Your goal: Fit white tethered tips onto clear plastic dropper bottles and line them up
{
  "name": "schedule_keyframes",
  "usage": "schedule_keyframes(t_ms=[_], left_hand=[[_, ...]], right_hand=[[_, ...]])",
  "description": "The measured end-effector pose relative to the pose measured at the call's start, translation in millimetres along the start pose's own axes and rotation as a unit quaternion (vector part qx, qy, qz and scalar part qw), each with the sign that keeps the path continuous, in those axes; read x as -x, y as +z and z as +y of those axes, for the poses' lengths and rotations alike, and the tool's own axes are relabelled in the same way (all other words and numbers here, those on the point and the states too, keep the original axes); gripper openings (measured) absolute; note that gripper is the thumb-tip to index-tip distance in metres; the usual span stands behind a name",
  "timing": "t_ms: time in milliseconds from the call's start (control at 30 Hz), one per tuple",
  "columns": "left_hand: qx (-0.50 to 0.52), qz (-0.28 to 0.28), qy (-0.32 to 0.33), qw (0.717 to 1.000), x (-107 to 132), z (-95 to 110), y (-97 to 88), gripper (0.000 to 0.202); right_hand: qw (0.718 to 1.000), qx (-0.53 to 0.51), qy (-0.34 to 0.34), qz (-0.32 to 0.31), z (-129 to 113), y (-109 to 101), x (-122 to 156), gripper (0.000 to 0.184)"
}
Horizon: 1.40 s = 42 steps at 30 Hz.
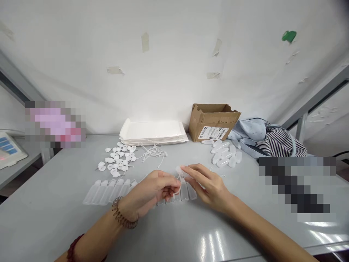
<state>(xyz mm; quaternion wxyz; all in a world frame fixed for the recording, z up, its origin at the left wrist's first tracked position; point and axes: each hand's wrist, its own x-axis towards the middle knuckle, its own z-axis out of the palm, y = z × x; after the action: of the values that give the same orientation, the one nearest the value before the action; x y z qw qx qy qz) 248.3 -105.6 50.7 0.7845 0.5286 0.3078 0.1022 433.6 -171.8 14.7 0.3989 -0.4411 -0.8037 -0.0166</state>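
My left hand (163,185) pinches a thin white plastic strap (177,191) whose small end tab hangs below the fingers. My right hand (208,183) comes in from the right, thumb and forefinger closed at a small whitish cap (179,170). Both hands meet over a row of translucent squeeze bottles (184,192), partly hidden by the left hand. More bottles of that row (117,191) lie side by side to the left. Behind them is a scatter of white caps (117,158), with a tangle of white straps (154,151) beside it.
Loose translucent bottles (225,154) lie at the right, in front of an open cardboard box (212,122). A stack of white sheets or envelopes (152,131) rests against the wall. A light-blue and striped cloth bag (269,136) sits at the back right of the grey table (163,240).
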Motion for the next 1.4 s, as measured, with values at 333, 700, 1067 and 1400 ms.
schedule_keyframes(t_ms=[333, 700, 1067, 1400], left_hand=[[-0.223, 0.171, 0.135, 0.950, 5.1, -0.9, 1.9, 0.025], [-0.523, 0.229, 0.420, 0.705, 1.6, -22.8, 11.9, 0.054], [-0.622, 0.185, 0.421, 0.634, 19.3, -12.8, 20.9, 0.037], [-0.644, 0.275, 0.439, 0.563, 53.9, -51.7, 23.4, 0.047]], right_hand=[[0.892, -0.363, 0.267, 0.016, -14.1, -6.0, -8.4, 0.027], [0.672, -0.631, 0.385, -0.039, -18.9, 3.1, -5.9, 0.025], [0.808, -0.466, 0.361, 0.015, -33.1, -6.5, -11.2, 0.046], [0.783, -0.472, 0.404, 0.027, -75.7, 4.1, -6.2, 0.026]])
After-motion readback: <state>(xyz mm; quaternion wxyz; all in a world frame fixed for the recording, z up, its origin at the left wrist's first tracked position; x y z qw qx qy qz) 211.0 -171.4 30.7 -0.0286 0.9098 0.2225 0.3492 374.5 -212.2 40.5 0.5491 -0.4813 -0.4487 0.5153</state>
